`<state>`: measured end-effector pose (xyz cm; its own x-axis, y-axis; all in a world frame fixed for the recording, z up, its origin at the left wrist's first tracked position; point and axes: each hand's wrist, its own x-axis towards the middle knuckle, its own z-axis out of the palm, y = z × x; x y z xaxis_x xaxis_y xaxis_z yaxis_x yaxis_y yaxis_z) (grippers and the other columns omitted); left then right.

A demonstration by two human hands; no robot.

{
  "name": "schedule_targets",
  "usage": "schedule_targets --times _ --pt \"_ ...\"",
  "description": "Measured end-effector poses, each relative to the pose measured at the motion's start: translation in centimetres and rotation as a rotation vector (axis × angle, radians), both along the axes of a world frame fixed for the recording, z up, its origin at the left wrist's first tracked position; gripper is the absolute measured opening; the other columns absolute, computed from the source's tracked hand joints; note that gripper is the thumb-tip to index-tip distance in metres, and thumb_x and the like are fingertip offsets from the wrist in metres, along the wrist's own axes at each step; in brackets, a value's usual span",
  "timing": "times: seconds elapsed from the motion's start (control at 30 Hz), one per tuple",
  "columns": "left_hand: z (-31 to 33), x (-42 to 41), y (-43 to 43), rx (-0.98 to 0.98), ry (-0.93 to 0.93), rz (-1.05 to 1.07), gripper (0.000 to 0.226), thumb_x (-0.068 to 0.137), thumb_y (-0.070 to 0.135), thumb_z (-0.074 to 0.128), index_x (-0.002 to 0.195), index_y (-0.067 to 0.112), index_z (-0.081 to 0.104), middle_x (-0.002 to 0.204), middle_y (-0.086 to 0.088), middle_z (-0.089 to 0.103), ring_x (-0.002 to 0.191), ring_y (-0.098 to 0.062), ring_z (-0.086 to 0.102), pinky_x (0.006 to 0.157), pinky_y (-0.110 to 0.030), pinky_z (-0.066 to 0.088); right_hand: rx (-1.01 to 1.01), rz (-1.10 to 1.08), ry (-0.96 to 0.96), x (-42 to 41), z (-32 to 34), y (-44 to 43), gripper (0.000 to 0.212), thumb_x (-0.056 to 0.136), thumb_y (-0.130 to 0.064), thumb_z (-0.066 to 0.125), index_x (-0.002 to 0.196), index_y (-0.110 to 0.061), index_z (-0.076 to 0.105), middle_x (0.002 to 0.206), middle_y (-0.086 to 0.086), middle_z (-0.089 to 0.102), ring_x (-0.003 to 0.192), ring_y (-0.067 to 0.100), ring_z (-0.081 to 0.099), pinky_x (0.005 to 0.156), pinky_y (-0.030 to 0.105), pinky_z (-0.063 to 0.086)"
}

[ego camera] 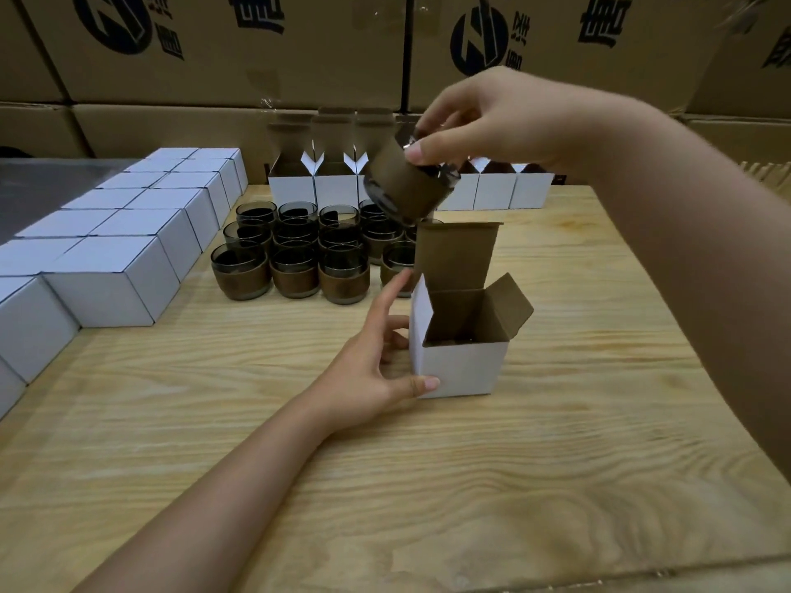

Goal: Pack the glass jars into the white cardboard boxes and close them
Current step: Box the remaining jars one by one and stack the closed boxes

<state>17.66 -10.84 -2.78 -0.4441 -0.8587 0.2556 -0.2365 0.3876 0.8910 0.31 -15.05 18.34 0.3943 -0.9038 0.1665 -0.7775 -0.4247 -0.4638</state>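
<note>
I count one jar (408, 181) lifted and twelve more jars (295, 271) standing on the bench (428, 485), perhaps others hidden behind them. One open box (460, 365) stands before me, with five open boxes (492, 190) at the back. About fourteen closed boxes (115, 284) run off the edge.

Pale wooden bench (428, 485), grain clear, matt. Small open cardboard box (460, 365), smooth white outside, raw brown inside. Smoky glossy glass jars (295, 258), centre left, wear matt brown paper-like bands. Big brown corrugated cartons (235, 49) along the top.
</note>
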Motion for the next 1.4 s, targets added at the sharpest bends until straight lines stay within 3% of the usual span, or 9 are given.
schedule_targets --times 0.17,0.27,0.43,0.67,0.77,0.97,1.07,1.27,1.4 --pt "-0.3 0.0 -0.1 -0.013 0.032 -0.004 0.106 0.072 0.027 0.080 0.140 0.061 0.006 0.122 0.006 0.054 0.088 0.007 0.060 0.072 -0.007 0.045 -0.088 -0.053 -0.164 -2.2 0.7 2.2 0.039 0.082 -0.049 0.062 0.113 -0.024 0.060 0.099 -0.005 0.062 0.084 0.011 0.064 0.070 0.020 0.053" --pt "-0.3 0.0 -0.2 -0.033 0.022 -0.001 0.108 0.075 0.020 0.081 0.141 0.060 0.006 0.121 0.004 0.054 0.086 0.008 0.060 0.071 -0.006 0.044 0.053 -0.009 -0.186 -3.1 0.9 3.3 0.053 0.068 -0.060 0.061 0.103 -0.020 0.064 0.096 0.001 0.065 0.076 0.008 0.067 0.059 0.015 0.053" --pt "-0.3 0.0 -0.2 -0.030 0.015 0.011 0.108 0.074 0.022 0.081 0.139 0.065 0.006 0.123 0.006 0.054 0.088 0.008 0.059 0.072 -0.007 0.044 0.248 -0.051 -0.001 -2.7 -1.2 2.8 0.073 0.047 -0.066 0.065 0.097 -0.012 0.068 0.090 0.009 0.068 0.064 0.012 0.064 0.056 0.020 0.054" --pt "-0.3 -0.1 -0.2 0.024 0.020 0.035 0.108 0.064 0.041 0.080 0.137 0.069 0.006 0.126 0.011 0.054 0.099 0.000 0.059 0.078 -0.010 0.044 0.166 -0.174 0.289 -1.3 -5.2 2.3 0.057 0.066 -0.069 0.065 0.090 -0.018 0.070 0.080 -0.002 0.069 0.065 0.010 0.066 0.049 0.019 0.044" --pt "-0.3 -0.1 -0.2 0.006 0.014 0.035 0.106 0.067 0.034 0.082 0.136 0.069 0.009 0.122 0.016 0.053 0.092 0.006 0.056 0.076 -0.007 0.042 0.116 -0.190 0.395 -0.3 -6.7 2.4 0.060 0.067 -0.069 0.065 0.086 -0.013 0.069 0.078 0.002 0.065 0.072 0.016 0.061 0.051 0.026 0.044" --pt "-0.3 -0.1 -0.2 -0.007 -0.012 0.036 0.104 0.074 0.019 0.082 0.143 0.053 0.012 0.115 0.013 0.056 0.085 0.006 0.059 0.070 -0.012 0.047 -0.028 -0.230 0.515 1.2 -8.4 3.2 0.057 0.067 -0.068 0.066 0.054 -0.014 0.051 0.054 -0.001 0.049 0.052 0.013 0.049 0.046 0.025 0.033" --pt "-0.3 -0.2 -0.1 -0.025 -0.027 0.047 0.103 0.073 0.020 0.083 0.138 0.059 0.013 0.119 0.018 0.054 0.089 0.006 0.056 0.076 -0.008 0.041 -0.004 -0.237 0.548 1.3 -8.6 3.5 0.052 0.068 -0.063 0.068 0.066 -0.013 0.051 0.062 -0.001 0.053 0.055 0.015 0.055 0.046 0.025 0.035" --pt "-0.3 -0.1 -0.2 -0.022 -0.039 0.050 0.104 0.073 0.026 0.083 0.139 0.062 0.012 0.121 0.023 0.054 0.096 0.002 0.055 0.080 -0.009 0.040 -0.043 -0.269 0.607 1.9 -9.5 3.8 0.059 0.069 -0.059 0.070 0.095 -0.016 0.038 0.074 -0.002 0.038 0.060 0.013 0.039 0.047 0.027 0.028" --pt "-0.2 -0.1 -0.2 -0.024 -0.046 0.057 0.104 0.072 0.028 0.084 0.137 0.066 0.012 0.117 0.028 0.055 0.099 0.002 0.055 0.081 -0.008 0.040 0.119 -0.276 0.435 0.8 -8.8 4.0 0.068 0.061 -0.062 0.076 0.102 -0.015 0.050 0.083 -0.002 0.053 0.070 0.015 0.058 0.051 0.032 0.051"
